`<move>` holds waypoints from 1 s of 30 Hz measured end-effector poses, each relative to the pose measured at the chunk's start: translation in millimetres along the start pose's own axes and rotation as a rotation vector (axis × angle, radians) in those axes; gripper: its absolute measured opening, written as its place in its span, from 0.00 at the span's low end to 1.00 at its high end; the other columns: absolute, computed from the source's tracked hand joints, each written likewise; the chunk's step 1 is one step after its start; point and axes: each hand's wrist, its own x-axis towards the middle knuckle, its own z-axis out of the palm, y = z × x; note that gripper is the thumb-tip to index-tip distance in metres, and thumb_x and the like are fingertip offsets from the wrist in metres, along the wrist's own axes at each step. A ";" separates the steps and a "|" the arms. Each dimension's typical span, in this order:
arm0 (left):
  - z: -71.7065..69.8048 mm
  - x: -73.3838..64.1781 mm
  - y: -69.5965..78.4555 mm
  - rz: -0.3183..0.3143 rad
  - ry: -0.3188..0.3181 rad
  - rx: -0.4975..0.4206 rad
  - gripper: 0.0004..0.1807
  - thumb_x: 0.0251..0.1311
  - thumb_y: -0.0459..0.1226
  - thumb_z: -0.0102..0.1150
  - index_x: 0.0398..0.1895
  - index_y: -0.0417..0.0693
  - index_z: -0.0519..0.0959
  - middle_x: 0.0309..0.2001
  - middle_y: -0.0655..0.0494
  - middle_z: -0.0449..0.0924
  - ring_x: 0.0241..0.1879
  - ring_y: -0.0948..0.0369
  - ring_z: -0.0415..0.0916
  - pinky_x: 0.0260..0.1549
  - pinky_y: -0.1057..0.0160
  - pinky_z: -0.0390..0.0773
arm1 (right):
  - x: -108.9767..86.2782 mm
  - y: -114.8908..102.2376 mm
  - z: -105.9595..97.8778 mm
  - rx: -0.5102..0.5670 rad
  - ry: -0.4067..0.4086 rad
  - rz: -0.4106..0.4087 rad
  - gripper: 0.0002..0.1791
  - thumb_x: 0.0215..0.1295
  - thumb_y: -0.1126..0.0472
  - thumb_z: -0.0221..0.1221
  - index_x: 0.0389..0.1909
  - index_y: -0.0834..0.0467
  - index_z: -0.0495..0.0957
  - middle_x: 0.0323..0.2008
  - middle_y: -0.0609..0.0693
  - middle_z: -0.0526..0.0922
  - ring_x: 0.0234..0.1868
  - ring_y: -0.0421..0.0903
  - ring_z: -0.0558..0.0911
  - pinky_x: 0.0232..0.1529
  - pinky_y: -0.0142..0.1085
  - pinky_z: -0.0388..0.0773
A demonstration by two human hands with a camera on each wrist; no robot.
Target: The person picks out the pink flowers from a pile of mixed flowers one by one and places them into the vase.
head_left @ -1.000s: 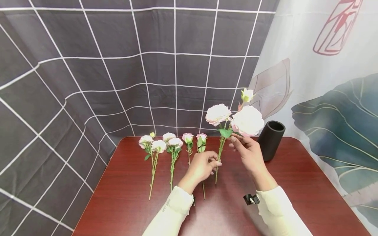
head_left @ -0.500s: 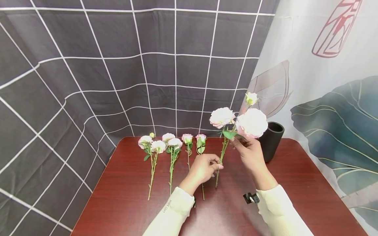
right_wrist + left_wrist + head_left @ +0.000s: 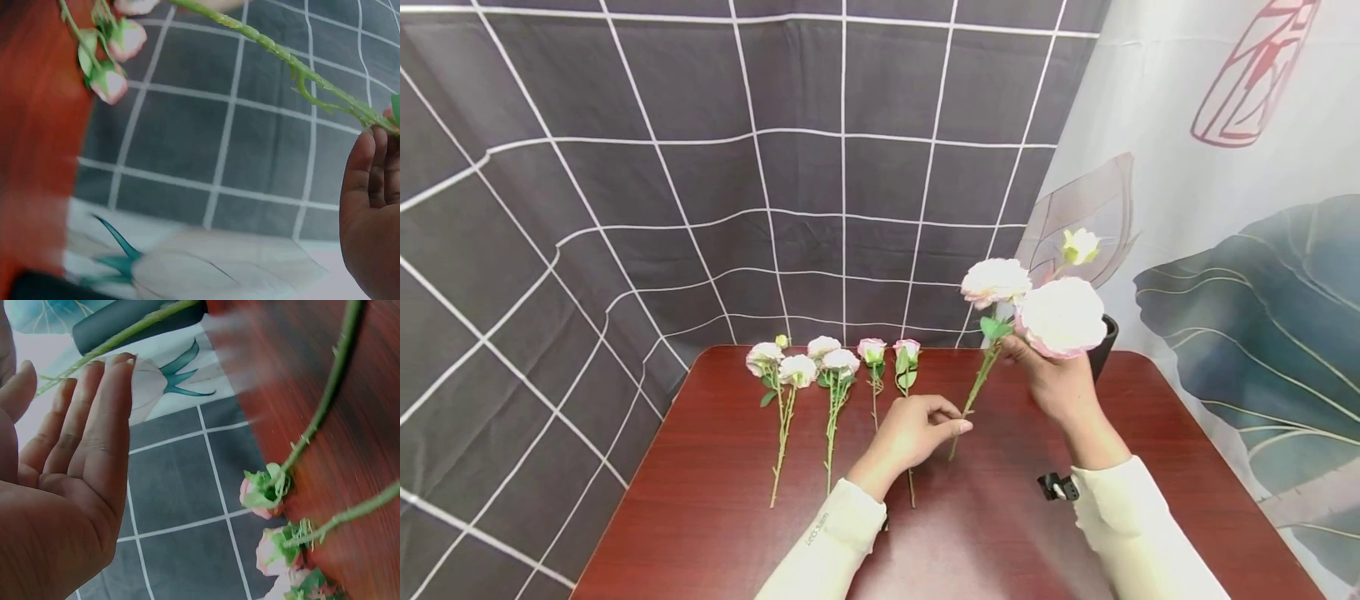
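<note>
A green-stemmed flower (image 3: 983, 375) with two large pale pink blooms and a yellowish bud leans to the right over the table. My right hand (image 3: 1063, 387) pinches its stem just below the blooms, its fingertips partly hidden behind the larger bloom. In the right wrist view, the right fingers (image 3: 378, 169) meet the stem near a leaf. My left hand (image 3: 919, 433) is at the lower stem, thumb tip overlapping it in the head view. The left wrist view shows the left fingers (image 3: 94, 425) nearly straight, thumb apart, with the stem running past their tips.
On the reddish-brown table (image 3: 715, 533) lie more flowers: a two-bloom spray (image 3: 797, 371), another spray (image 3: 840, 360) and two pink rosebuds, one left (image 3: 872, 350) and one right (image 3: 906, 353). A black vase (image 3: 1105, 346) stands behind the right hand. Grid-patterned cloth (image 3: 805, 183) hangs behind.
My right hand has moved right with the flower, which now tilts more and covers much of the vase. The left hand has stayed nearly in place while its fingers loosened.
</note>
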 end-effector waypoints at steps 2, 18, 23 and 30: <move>-4.9 -3.1 -4.3 -0.005 -0.002 0.036 0.12 0.74 0.54 0.75 0.45 0.57 0.94 0.37 0.63 0.96 0.36 0.70 0.88 0.41 0.66 0.83 | 10.5 -6.4 -11.6 0.012 0.061 -0.006 0.08 0.74 0.72 0.71 0.45 0.56 0.86 0.31 0.28 0.87 0.32 0.29 0.87 0.43 0.23 0.84; -44.6 -22.8 -39.4 -0.114 0.078 0.158 0.17 0.78 0.56 0.68 0.44 0.54 0.92 0.33 0.60 0.93 0.31 0.67 0.82 0.37 0.60 0.82 | 82.4 -72.0 -120.6 0.419 0.766 -0.374 0.16 0.71 0.77 0.62 0.57 0.65 0.79 0.31 0.51 0.90 0.32 0.44 0.86 0.41 0.32 0.84; -43.7 -22.9 -42.4 -0.135 0.080 0.150 0.17 0.77 0.55 0.68 0.43 0.54 0.92 0.33 0.60 0.94 0.30 0.67 0.84 0.37 0.59 0.84 | 91.0 -54.6 -136.2 0.395 0.835 -0.267 0.10 0.72 0.77 0.60 0.48 0.64 0.83 0.30 0.48 0.88 0.31 0.41 0.85 0.43 0.32 0.82; -43.0 -20.0 -41.0 -0.149 0.090 0.182 0.14 0.77 0.53 0.68 0.40 0.56 0.92 0.33 0.60 0.94 0.32 0.66 0.85 0.38 0.57 0.84 | 87.1 -15.1 -141.8 0.407 0.803 -0.172 0.15 0.70 0.79 0.63 0.50 0.59 0.85 0.35 0.50 0.90 0.32 0.42 0.84 0.41 0.30 0.84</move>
